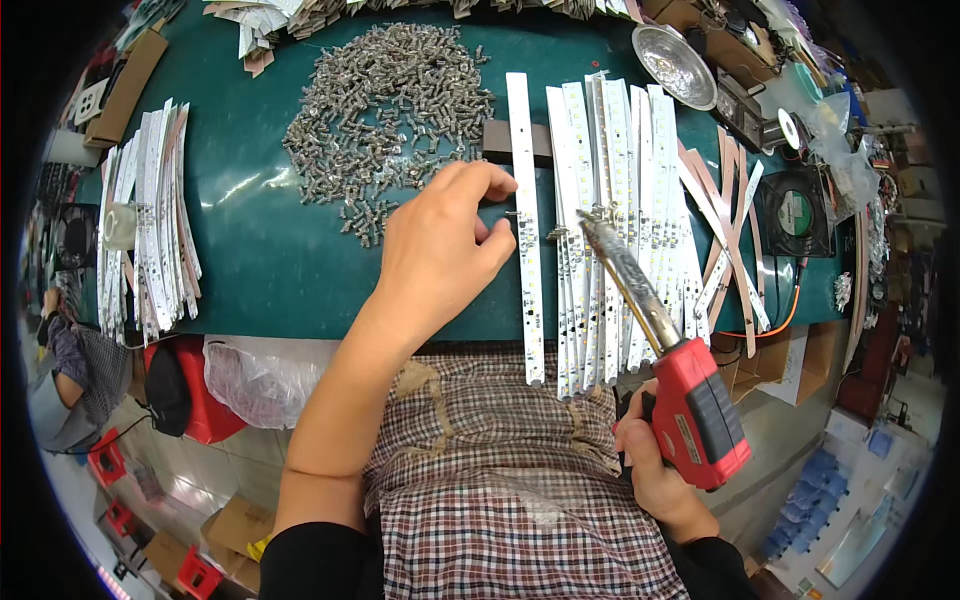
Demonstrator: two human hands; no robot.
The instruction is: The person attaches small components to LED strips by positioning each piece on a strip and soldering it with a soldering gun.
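My right hand (655, 470) grips a red and black soldering gun (690, 420). Its long metal barrel points up and left, with the tip over a row of white LED strips (630, 200). One LED strip (525, 130) lies apart to the left of that row, crossing a dark block (542, 146). Beside this strip's left edge is my left hand (440, 240), its thumb and index finger bent and apart. A small metal part sits on the strip's edge between those fingertips. Beyond the left hand spreads a large heap of small metal parts (400, 90).
More LED strips (150, 220) are stacked at the left. Crossed loose strips (735, 230) and a black fan (797, 215) lie at the right. A metal bowl (675, 66) and a solder spool (788, 130) are at the far right. Another person (75, 370) sits at the left.
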